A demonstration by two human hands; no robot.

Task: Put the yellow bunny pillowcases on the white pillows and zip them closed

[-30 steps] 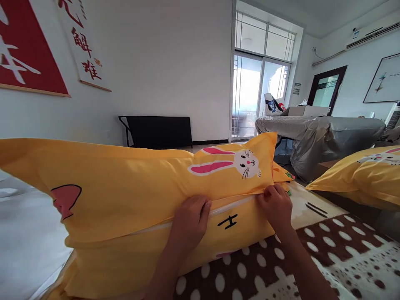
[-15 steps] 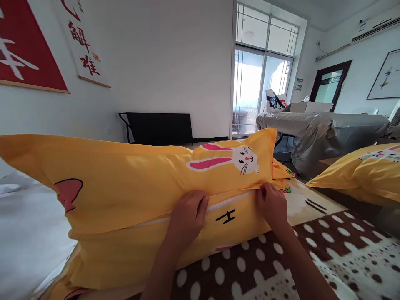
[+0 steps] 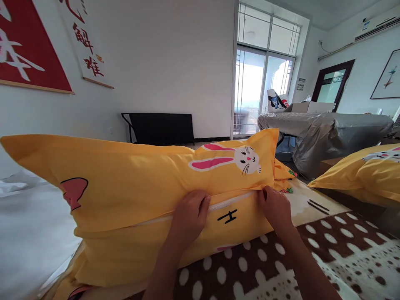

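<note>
A long yellow pillow (image 3: 131, 183) with a white rabbit print lies across the bed in front of me. A pale zipper line (image 3: 231, 199) runs along its near side. My left hand (image 3: 189, 216) grips the pillow's cover at that seam, fingers curled into the fabric. My right hand (image 3: 275, 206) pinches the cover at the seam's right end, near the pillow's corner. Whether it holds the zipper pull is hidden by the fingers.
A brown blanket with white dots (image 3: 281, 266) covers the bed below my arms. White bedding (image 3: 28, 237) lies at the left. A second yellow pillow (image 3: 365, 175) sits at the right. A grey-wrapped sofa (image 3: 325, 133) and a black bench (image 3: 159, 128) stand behind.
The view has shifted slightly and the pillow sits a little higher in frame. Both hands keep the same grip on the seam.
</note>
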